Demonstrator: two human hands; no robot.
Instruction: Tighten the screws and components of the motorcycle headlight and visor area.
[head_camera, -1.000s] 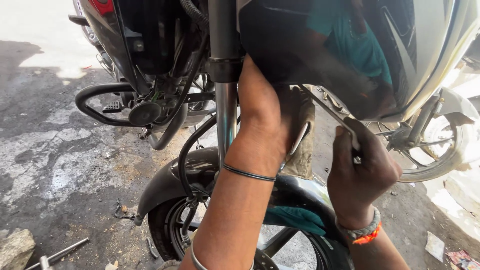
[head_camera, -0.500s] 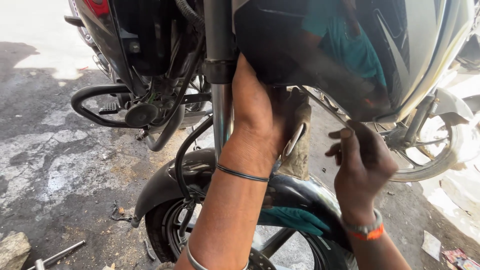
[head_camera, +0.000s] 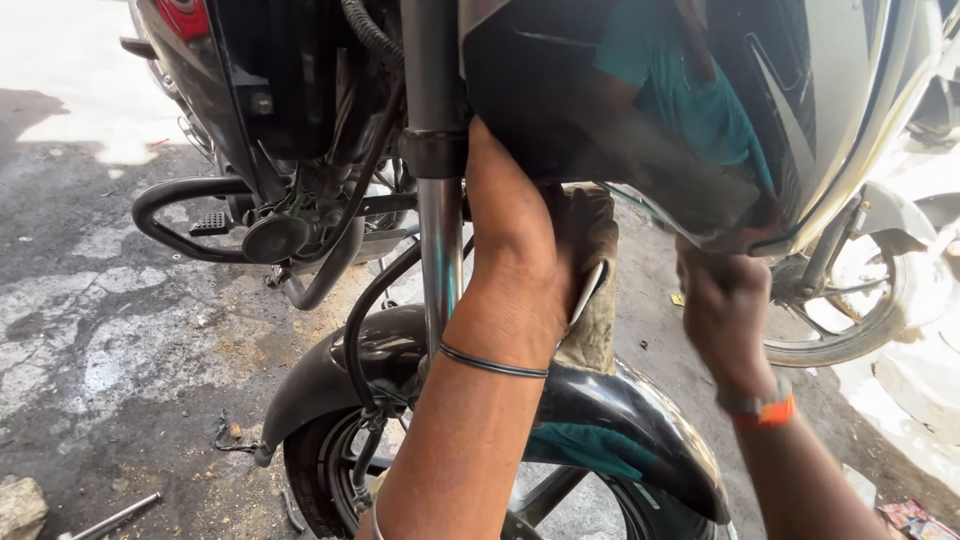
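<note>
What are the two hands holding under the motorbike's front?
It cannot be told. The left hand reaches up behind the headlight cover, fingers hidden. The right hand is closed below its lower edge, contents hidden.

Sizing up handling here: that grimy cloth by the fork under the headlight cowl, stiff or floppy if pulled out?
Likely floppy: the cloth hangs in soft folds beside the left hand. Probably light, since it sags without support. Its grime suggests it may be greasy and could slip; hard to confirm.
</note>
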